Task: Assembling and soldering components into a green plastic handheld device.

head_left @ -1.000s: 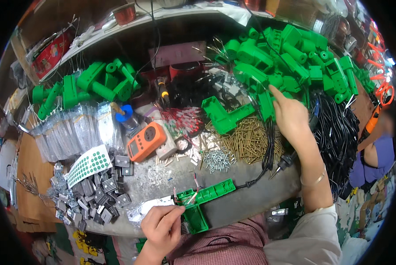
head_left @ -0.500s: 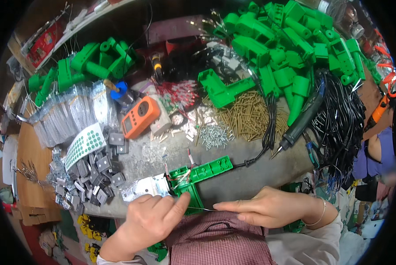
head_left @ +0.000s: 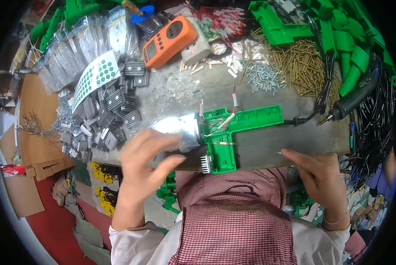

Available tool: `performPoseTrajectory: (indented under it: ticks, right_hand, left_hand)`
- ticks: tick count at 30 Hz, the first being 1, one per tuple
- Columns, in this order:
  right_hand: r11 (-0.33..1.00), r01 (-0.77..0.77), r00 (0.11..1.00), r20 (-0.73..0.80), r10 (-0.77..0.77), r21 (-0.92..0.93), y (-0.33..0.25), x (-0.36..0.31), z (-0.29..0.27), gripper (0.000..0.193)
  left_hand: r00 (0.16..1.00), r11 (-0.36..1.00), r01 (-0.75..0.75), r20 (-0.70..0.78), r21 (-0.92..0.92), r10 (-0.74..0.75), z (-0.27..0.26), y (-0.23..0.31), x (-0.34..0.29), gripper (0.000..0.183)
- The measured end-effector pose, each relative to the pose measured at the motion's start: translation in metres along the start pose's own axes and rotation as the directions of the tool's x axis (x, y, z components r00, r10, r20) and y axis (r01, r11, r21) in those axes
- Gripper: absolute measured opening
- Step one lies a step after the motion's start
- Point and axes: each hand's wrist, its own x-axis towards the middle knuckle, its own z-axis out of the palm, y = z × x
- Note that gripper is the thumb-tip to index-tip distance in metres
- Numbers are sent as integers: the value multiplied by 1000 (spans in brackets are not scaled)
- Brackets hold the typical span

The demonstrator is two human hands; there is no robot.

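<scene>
A green plastic housing half (head_left: 255, 118), shaped like a pistol grip, lies on the bench in front of me. Red and white wires (head_left: 226, 121) run inside it, and a shiny silver sheet (head_left: 176, 128) extends from its left end. At the lower end of its handle sits a small finned metal piece (head_left: 206, 164). My left hand (head_left: 147, 161) is raised left of the housing, thumb and fingers apart, holding nothing I can see. To the right of the handle, my right hand (head_left: 315, 174) has its index finger stretched forward over a small pale tip; the rest is hidden.
An orange meter (head_left: 170, 41), grey finned heat sinks (head_left: 116, 99), silver screws (head_left: 264, 78) and brass screws (head_left: 297, 66) lie beyond. At right are a black soldering iron-like tool (head_left: 352, 99) and black cables (head_left: 374, 132). More green housings (head_left: 339, 22) are piled far right.
The view has shifted, so the bench sits higher. My hands have separated; the thin wire-like strand stretched between them is gone from there. My left hand has opened and left the handle.
</scene>
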Motion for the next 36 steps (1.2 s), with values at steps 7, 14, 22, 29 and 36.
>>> performPoseTrajectory:
  ticks: [7, 14, 22, 29, 36]
  right_hand:
    - [988, 40, 999, 29, -36, -151, -13, 23, 11, 46]
    - [955, 212, 977, 33, -210, -209, -8, 45, 32, 47]
    - [949, 155, 985, 118, -127, -273, -21, 47, 22, 46]
    - [974, 136, 979, 173, -105, -183, -24, 52, 14, 45]
    - [998, 63, 988, 137, -65, 15, -11, 59, 15, 38]
  left_hand:
    - [980, 973, -188, 84, 135, 178, 27, -32, 17, 90]
    - [983, 984, -164, 96, 75, 157, 27, -39, 21, 85]
    - [986, 990, -137, 100, 28, 134, 21, -42, 22, 61]
    - [987, 988, -152, 48, 13, 151, 20, -47, 19, 38]
    - [982, 984, -179, 62, 25, 177, 19, -47, 20, 34]
